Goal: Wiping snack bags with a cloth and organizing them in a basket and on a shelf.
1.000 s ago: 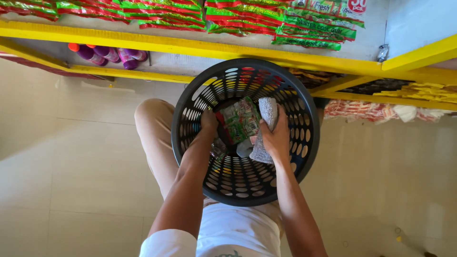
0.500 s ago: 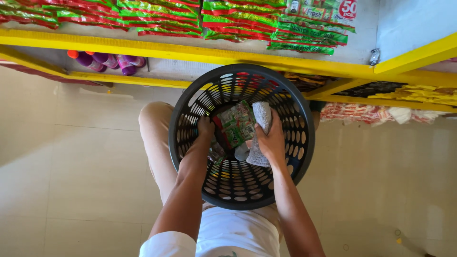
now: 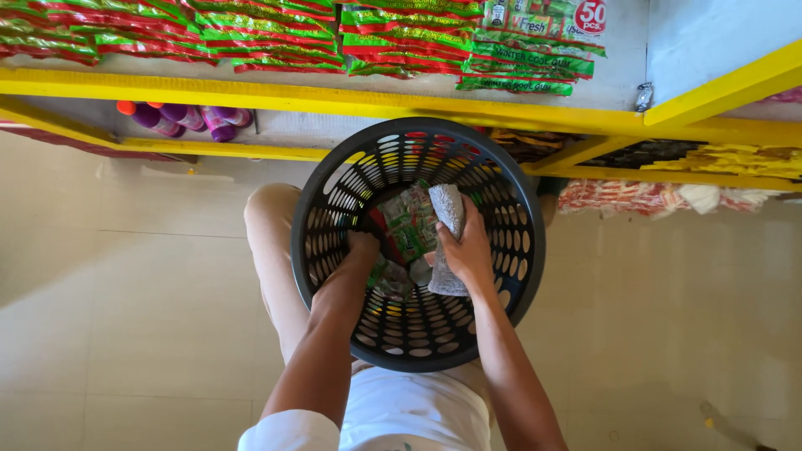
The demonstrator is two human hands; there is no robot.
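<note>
Deep inside the black slotted basket (image 3: 510,250), propped on the bent knee so both arms can reach in from six o'clock, the left hand (image 3: 361,250) is pressed down at nine o'clock of the pile; whether it is closed on anything cannot be told. A grey scrubbing pad (image 3: 448,238) is clasped by the right hand (image 3: 468,253) at three o'clock, held upright, apparently to keep it clear of the green and red sachets (image 3: 407,227) lying in the basket's middle. Compared with half a second ago, the left hand is sunk lower among the sachets, and the pad is carried slightly lower. Yellow shelves (image 3: 334,98) stand at twelve o'clock.
</note>
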